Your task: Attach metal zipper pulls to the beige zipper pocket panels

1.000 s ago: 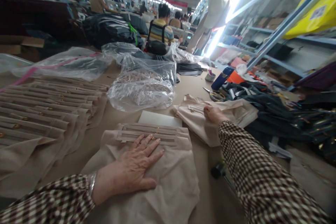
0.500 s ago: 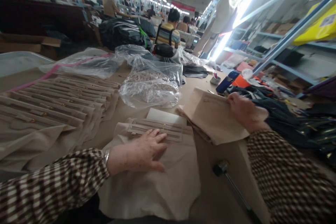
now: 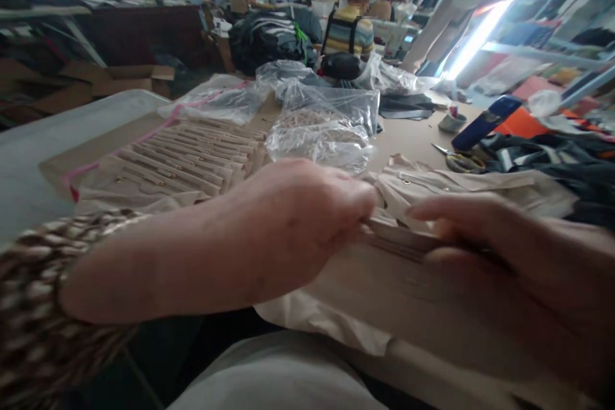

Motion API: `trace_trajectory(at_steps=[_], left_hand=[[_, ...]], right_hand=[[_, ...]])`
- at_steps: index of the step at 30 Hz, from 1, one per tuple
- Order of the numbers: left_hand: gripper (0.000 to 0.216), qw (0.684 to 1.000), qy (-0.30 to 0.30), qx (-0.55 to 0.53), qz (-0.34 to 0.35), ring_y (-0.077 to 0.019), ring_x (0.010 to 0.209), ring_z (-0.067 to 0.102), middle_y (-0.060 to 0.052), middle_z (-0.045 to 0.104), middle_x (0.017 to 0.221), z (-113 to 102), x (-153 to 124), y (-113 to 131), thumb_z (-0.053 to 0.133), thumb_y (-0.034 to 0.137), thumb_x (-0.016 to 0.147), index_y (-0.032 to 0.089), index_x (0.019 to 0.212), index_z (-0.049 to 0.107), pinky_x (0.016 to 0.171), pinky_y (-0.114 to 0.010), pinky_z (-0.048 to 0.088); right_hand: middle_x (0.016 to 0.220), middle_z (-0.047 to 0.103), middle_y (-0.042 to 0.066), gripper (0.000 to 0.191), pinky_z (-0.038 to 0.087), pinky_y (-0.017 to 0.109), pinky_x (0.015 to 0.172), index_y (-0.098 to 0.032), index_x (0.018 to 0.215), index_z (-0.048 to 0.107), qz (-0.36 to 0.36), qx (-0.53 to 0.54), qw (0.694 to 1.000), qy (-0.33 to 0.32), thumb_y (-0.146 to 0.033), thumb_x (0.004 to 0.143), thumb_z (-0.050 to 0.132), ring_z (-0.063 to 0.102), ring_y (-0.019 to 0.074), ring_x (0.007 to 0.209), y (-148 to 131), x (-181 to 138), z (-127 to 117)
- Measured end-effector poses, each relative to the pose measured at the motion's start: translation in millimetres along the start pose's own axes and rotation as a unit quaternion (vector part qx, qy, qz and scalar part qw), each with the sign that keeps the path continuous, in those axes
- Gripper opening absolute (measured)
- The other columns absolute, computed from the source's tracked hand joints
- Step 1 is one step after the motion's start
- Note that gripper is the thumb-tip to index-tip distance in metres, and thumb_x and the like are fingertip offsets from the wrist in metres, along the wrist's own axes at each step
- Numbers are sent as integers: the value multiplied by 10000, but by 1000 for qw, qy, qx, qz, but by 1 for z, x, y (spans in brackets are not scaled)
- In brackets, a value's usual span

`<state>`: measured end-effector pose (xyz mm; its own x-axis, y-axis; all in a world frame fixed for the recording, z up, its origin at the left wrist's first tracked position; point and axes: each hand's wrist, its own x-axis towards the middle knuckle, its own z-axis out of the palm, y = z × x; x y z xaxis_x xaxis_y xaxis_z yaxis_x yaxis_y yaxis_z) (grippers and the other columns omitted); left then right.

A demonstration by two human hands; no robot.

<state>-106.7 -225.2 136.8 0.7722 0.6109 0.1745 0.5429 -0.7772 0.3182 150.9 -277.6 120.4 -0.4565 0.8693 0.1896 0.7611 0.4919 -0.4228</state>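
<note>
Nearest you, your left hand [image 3: 312,211] is curling its fingers closed on the upper edge of a beige cloth piece [image 3: 384,295], and your right hand [image 3: 514,243] is gripping that same edge between thumb and fingers, though blur is hiding the exact contact. The piece is draping below your hands, so you are seemingly midway through handling it. Just beyond, a second beige piece [image 3: 509,182] is lying loosely rumpled on the table [image 3: 408,141], apart from the neat row. Over to the left, that row of overlapping beige pieces [image 3: 192,157] is lying in order, probably counting as done. Farther back, a clear plastic bag [image 3: 331,131] is resting, and nothing is showing how many pieces are remaining
</note>
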Motion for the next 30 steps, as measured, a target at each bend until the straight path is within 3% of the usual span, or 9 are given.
trace_trajectory(at_steps=[2, 5, 9, 13, 16, 19, 24, 27, 30], left_hand=[[236, 997, -67, -22, -38, -106, 592, 527, 11, 587, 648, 7, -7, -23, 511, 299, 910, 187, 737, 627, 579, -230, 386], [250, 989, -122, -8, -85, -107, 568, 530, 3, 603, 634, 39, -8, -61, 514, 271, 910, 168, 707, 619, 559, -235, 372], [259, 975, -163, 78, -129, -178, 685, 627, -71, 691, 779, 90, 5, -91, 473, 289, 944, 154, 820, 656, 621, -275, 430], [266, 955, -190, 140, -179, -237, 791, 676, -128, 709, 875, 112, 23, -95, 462, 289, 951, 134, 931, 677, 689, -322, 487], [215, 956, -183, 177, -147, -260, 796, 672, -140, 693, 858, 113, 28, -84, 468, 167, 918, 120, 923, 678, 714, -369, 497], [265, 956, -127, 252, -78, -311, 855, 649, -172, 662, 893, 121, 24, -68, 433, 28, 850, 103, 905, 681, 755, -451, 494], [466, 977, -100, 178, 53, -313, 1094, 613, -184, 621, 1258, 170, 8, -59, 404, -23, 838, 129, 1205, 649, 940, -478, 488], [501, 982, -104, 153, 34, -318, 1211, 571, -173, 565, 1378, 190, 1, -63, 398, -34, 846, 140, 1250, 638, 1020, -483, 465], [516, 984, -107, 143, 21, -326, 1269, 540, -168, 533, 1424, 193, -2, -66, 405, -27, 855, 147, 1288, 623, 1056, -502, 450]], right_hand=[[700, 661, 0, 301, 420, 303, 471, -359, 1136, 621, -3, 53, 998, -40, -536, 941, 475, 568, 174, 535, 11, 11, 24], [636, 631, -18, 282, 414, 266, 507, -254, 850, 653, 52, 61, 990, -116, -455, 947, 480, 567, 146, 550, 47, 22, 66], [796, 707, 45, 325, 438, 293, 650, -212, 773, 632, 98, -70, 982, -144, -349, 980, 421, 652, 194, 742, 91, 29, 111], [820, 720, 86, 307, 431, 324, 702, -196, 806, 654, 92, -212, 961, -155, -320, 985, 438, 682, 232, 776, 108, 41, 131], [835, 729, 95, 308, 439, 323, 750, -189, 836, 672, 98, -233, 954, -160, -338, 990, 450, 688, 235, 809, 108, 46, 134], [871, 737, 99, 321, 446, 307, 783, -189, 872, 686, 91, -217, 959, -159, -348, 999, 438, 684, 221, 840, 100, 45, 135], [886, 739, 94, 339, 460, 288, 775, -186, 882, 699, 104, -190, 964, -152, -409, 986, 467, 683, 213, 847, 103, 46, 133], [981, 736, 67, 324, 457, 248, 795, -198, 997, 694, 158, -173, 968, -89, -382, 1003, 427, 667, 171, 896, 139, 51, 106], [1107, 711, 96, 351, 451, 261, 873, -168, 1123, 675, 284, -216, 934, -18, -297, 1022, 365, 641, 170, 987, 203, 56, 64]])
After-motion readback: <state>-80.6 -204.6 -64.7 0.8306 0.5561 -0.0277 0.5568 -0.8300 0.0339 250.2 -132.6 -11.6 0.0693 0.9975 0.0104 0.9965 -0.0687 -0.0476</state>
